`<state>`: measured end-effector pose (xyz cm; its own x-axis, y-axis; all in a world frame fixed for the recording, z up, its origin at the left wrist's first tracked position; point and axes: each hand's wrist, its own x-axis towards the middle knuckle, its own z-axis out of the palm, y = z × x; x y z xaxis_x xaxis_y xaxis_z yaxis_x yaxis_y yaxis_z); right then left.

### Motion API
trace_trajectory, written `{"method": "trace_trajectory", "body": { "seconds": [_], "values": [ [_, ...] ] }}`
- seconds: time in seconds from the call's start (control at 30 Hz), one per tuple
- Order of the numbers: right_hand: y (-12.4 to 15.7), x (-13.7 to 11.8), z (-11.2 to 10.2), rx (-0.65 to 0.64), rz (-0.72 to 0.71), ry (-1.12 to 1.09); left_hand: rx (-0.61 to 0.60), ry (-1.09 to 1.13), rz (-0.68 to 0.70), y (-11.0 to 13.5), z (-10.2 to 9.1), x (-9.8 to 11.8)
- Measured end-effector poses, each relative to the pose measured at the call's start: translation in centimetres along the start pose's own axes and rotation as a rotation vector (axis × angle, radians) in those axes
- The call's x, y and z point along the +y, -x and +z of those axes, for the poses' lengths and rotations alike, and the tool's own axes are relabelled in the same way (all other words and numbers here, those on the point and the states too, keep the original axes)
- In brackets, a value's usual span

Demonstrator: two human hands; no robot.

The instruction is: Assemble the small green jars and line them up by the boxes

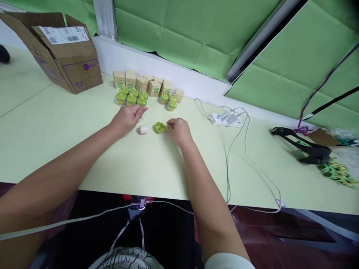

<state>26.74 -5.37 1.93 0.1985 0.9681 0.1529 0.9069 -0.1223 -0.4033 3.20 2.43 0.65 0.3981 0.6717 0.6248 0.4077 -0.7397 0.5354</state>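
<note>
My left hand (129,117) is closed, thumb pressed to the fingers, in front of a cluster of small clear jars with green lids (131,99). Part of a clear piece (141,117) shows below its fingertips; whether the hand grips it I cannot tell. On the table just below lies a small pale pink cylinder (143,129). To its right sits a loose green lid (159,127), its hollow side up. Right beside that lid my right hand (180,130) is closed in a pinch, its fingertips apart from the lid. Anything it holds is too small to name.
Several small cardboard boxes (155,88) stand along the wall, with more green-lidded jars (171,104) before them. An open carton (75,63) is at left. A power strip (226,119) with white cables, a black stand (305,147) and bagged green pieces (338,173) lie right.
</note>
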Motion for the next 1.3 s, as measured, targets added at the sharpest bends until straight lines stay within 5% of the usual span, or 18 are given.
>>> {"method": "trace_trajectory", "body": {
  "seconds": [0.3,0.57,0.9,1.3],
  "values": [
    [-0.5,0.5,1.1,0.01,0.036,-0.285,0.039,-0.136,0.037,0.4,-0.2,0.2],
    [-1.1,0.9,2.7,-0.048,0.058,-0.417,-0.06,-0.125,0.1,0.4,0.5,-0.2],
    [-0.5,-0.1,2.2,-0.081,0.031,-0.329,-0.088,-0.153,0.15,0.7,0.7,0.7],
    [1.5,-3.7,1.6,0.189,-0.245,-0.288,-0.218,-0.013,0.225,1.5,1.9,2.2]
  ]
}}
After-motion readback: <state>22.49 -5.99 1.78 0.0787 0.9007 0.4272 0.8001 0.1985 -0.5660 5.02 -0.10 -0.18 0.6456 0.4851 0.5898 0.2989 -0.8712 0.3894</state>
